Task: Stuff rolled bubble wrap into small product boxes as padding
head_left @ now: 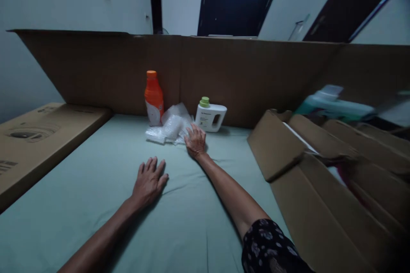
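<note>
My left hand lies flat on the pale green sheet, palm down, with its fingers apart and nothing in it. Farther forward, my right hand reaches to the right edge of a crumpled heap of clear bubble wrap. Its fingers are spread and seem to touch the wrap; I cannot see under them. Just behind that hand stands a white jug-shaped bottle with a green cap and a handle opening. An orange bottle with an orange cap stands upright at the wrap's left.
A tall cardboard panel runs along the back. On the left lies a flat printed carton. An open cardboard box fills the right side, with a teal bottle showing above its flaps.
</note>
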Tool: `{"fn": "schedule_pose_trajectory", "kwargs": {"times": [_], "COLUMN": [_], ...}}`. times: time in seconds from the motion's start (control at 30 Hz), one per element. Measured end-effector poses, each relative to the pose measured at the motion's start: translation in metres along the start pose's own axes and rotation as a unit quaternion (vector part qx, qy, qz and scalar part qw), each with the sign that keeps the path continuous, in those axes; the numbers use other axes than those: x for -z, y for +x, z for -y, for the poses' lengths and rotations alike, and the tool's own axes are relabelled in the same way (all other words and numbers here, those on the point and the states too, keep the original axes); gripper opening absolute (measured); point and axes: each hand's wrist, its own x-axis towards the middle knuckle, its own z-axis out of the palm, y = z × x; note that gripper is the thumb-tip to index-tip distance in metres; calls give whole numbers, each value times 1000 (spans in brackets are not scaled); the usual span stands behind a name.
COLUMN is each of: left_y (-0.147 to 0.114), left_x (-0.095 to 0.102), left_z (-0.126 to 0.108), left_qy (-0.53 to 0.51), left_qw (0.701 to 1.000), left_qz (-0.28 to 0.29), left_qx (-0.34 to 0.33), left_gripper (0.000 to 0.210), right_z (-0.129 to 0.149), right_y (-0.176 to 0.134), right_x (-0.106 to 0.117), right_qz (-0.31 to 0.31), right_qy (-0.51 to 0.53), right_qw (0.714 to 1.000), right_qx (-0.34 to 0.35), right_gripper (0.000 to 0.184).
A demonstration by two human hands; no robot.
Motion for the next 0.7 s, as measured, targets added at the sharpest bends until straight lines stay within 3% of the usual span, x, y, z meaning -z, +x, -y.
{"fn": "schedule_pose_trajectory", "kwargs": {"times": [0.1,0.23,0.33,0.4,0.5,0.6,0.63,0.7], "left_y": [-20,-25,-30,-38,-50,-54,-55,-55], "left_x": [4,2,0,0,2,4,5,7], "left_z": [6,13,9,0,-17,-28,-29,-30], "left_qy": [2,-4,-55,-91,-118,-123,-124,-128], "left_qw": [1000,997,983,967,956,961,963,966], "left_qz": [-8,-57,-127,-138,-88,-58,-56,-56], "left_qx": [-10,-50,-122,-194,-255,-241,-232,-219], "left_gripper": [53,51,43,36,32,30,29,27], "right_z": [27,62,77,76,46,-9,-29,-63], "right_y": [-46,-101,-144,-174,-211,-237,-243,-254], "right_x": [23,57,101,143,213,271,283,297], "right_qz": [13,44,30,12,-42,-100,-96,-58], "right_qy": [-17,-36,-47,-56,-128,-256,-285,-307], "right_qw": [1000,998,998,997,991,960,948,935], "right_qx": [-22,-12,28,45,22,-57,-99,-169], "right_gripper": [41,31,35,37,44,65,65,46]}}
